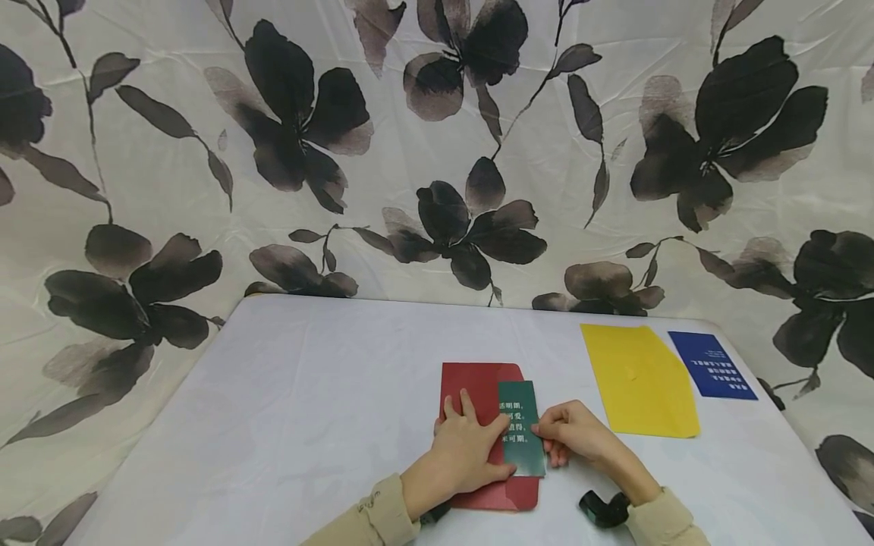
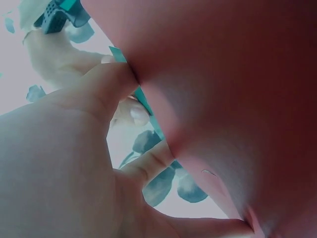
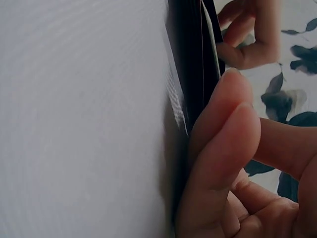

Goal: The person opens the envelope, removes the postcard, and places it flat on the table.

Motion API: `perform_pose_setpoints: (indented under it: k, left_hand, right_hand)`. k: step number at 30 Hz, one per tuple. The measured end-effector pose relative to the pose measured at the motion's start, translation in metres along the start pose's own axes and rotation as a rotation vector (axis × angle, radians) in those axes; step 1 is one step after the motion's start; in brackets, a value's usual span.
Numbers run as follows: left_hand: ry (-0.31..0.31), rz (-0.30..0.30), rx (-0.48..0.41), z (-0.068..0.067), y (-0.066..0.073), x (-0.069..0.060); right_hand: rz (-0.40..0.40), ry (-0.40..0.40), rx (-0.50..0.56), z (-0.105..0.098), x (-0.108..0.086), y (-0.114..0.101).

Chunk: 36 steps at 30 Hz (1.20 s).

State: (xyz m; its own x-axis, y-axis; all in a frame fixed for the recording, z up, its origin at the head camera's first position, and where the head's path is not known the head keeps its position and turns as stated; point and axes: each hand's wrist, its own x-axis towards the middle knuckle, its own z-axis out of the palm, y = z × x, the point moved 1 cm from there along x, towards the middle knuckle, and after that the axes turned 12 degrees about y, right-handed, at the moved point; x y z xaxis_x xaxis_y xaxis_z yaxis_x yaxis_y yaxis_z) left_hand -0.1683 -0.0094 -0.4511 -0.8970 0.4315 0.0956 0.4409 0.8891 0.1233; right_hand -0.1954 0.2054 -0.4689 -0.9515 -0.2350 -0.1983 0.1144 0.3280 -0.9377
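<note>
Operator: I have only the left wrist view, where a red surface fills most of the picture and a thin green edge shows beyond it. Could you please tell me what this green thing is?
Observer: It is a green card with white characters printed on its upper face.
Operator: Thank you. And at which edge of this card is the right hand?
Observer: In the head view, it pinches the right edge.
Operator: Are there also other papers which my view does not show?
Observer: Yes, a yellow sheet and a blue card lie farther to the right than the right hand.
</note>
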Motion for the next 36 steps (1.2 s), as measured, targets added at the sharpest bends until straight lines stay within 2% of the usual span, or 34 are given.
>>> perform_pose_setpoints:
  k: [13, 27, 30, 36]
  left_hand:
    - [0.02, 0.009, 0.002, 0.001, -0.001, 0.0]
    - [0.028, 0.015, 0.002, 0.002, 0.0, 0.0]
    - [0.029, 0.013, 0.011, 0.002, 0.001, 0.0]
    - [0.023, 0.017, 0.044, 0.002, 0.001, -0.001]
  right_hand:
    - [0.011, -0.007, 0.002, -0.016, -0.003, 0.003]
    - [0.056, 0.034, -0.056, -0.035, -0.009, 0.005]
    - [0.064, 0.054, -0.07, -0.04, -0.01, 0.005]
    - [0.064, 0.046, -0.082, -0.049, -0.013, 0.005]
